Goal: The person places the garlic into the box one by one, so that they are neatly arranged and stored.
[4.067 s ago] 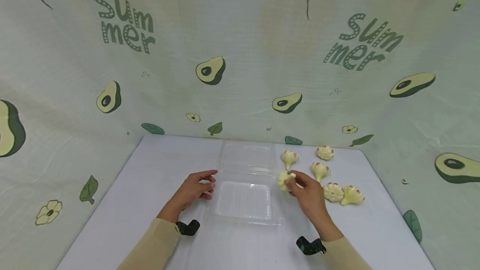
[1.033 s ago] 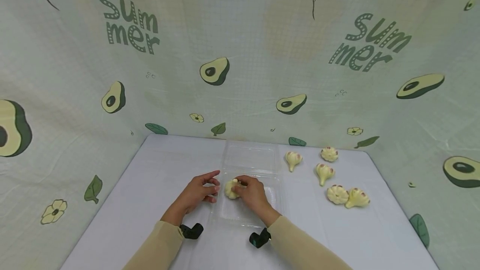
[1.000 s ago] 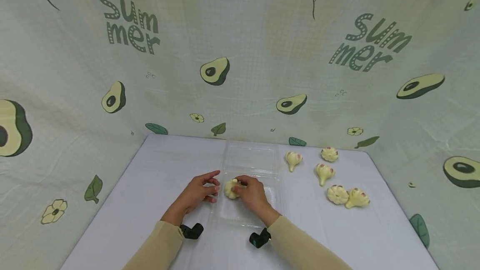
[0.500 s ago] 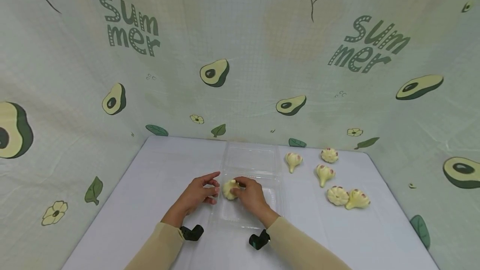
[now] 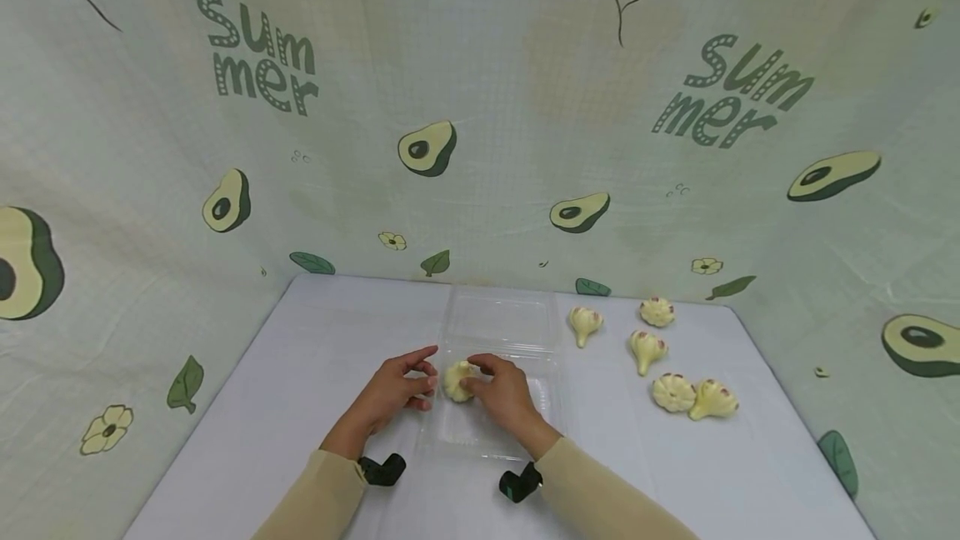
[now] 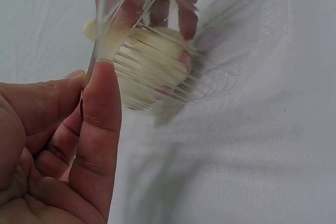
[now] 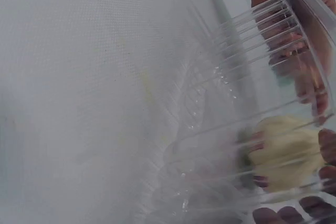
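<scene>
- Head: worn above the near edge of the white table (image 5: pixel 300 373), facing forward and down; farthest and widest view, reaching the printed backdrop (image 5: pixel 487 65).
- Left wrist: very near, looking past the fingers of the left hand (image 5: pixel 393 388) through the clear container (image 5: pixel 498 433); tilted.
- Right wrist: low and close beside the container, table cloth filling its left, right hand (image 5: pixel 504 397) cut by frame edge.
- Overlap: both wrist views share the ridged wall and garlic bulb (image 5: pixel 454 387), also within head view.
</scene>
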Motion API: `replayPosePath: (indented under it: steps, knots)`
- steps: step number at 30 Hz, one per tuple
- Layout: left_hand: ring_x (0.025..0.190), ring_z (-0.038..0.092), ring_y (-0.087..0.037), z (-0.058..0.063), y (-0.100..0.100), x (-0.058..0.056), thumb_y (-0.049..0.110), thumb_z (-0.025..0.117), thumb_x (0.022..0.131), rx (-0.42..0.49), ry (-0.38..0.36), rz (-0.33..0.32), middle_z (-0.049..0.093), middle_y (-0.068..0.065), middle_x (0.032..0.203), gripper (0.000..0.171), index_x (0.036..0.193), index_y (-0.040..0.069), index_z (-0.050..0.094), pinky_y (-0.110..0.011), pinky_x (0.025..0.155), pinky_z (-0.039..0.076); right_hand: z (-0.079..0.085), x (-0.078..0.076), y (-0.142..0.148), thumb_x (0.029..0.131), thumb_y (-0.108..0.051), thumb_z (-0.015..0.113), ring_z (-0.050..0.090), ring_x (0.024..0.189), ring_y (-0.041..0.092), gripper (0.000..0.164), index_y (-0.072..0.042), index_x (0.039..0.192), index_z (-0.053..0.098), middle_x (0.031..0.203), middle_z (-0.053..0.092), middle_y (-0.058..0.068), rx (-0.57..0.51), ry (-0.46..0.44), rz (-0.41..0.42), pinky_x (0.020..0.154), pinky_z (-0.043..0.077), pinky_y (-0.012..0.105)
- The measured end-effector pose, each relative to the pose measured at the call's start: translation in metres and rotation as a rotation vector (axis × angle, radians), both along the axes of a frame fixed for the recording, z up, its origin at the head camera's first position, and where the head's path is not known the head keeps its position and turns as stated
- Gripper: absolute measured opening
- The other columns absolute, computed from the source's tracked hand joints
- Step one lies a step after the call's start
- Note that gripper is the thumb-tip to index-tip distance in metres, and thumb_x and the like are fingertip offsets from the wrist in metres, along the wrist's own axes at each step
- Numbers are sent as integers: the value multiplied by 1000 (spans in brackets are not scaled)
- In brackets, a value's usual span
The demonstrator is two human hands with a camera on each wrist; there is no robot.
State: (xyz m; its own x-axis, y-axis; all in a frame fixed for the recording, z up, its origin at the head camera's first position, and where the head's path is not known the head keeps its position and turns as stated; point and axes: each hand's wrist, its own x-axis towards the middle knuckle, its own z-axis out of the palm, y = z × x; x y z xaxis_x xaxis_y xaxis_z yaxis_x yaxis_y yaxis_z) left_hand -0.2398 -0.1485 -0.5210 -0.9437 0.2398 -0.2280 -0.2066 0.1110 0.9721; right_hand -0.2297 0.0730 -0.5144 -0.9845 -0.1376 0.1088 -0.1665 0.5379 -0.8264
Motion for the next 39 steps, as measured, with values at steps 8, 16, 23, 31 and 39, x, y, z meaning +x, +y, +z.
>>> replayPosePath:
  steps: [8, 16, 23, 31, 39]
  knots:
    - [88, 65, -19, 1, 0, 4, -1, 68, 100, -27, -17, 38, 57, -12, 117, 62, 158, 11, 50, -33, 71, 65, 18, 11, 22, 95, -23, 79, 68, 119, 35, 42, -3, 130, 70, 131, 71, 18, -9, 7, -13, 96, 60, 50]
    - [89, 66, -19, 0, -5, 6, 0, 69, 100, -14, 3, 10, 57, -13, 118, 64, 159, 9, 47, -32, 71, 64, 45, 22, 70, 95, -19, 81, 69, 118, 29, 47, -4, 137, 65, 133, 70, 13, 2, 85, -116, 92, 63, 39]
    - [89, 66, -19, -1, -8, 7, 0, 68, 100, 2, 17, -8, 56, -13, 118, 65, 160, 6, 45, -33, 71, 64, 55, 33, 130, 96, -18, 81, 69, 118, 31, 50, -4, 139, 63, 132, 70, 17, 74, 165, -263, 92, 62, 36]
    - [88, 66, -19, 0, -6, 5, 0, 68, 100, -9, 8, -8, 56, -13, 117, 65, 160, 7, 45, -34, 72, 64, 47, 46, 205, 96, -19, 81, 68, 107, 14, 48, -6, 139, 65, 128, 70, 19, 147, 222, -458, 76, 45, 1]
    - [89, 67, -19, 1, -6, 4, 0, 68, 100, -12, 6, -8, 56, -12, 117, 65, 160, 7, 46, -34, 71, 64, 40, 53, 269, 97, -17, 78, 56, 118, 50, 56, -2, 146, 58, 146, 55, 30, 297, 178, -513, 85, 53, 51]
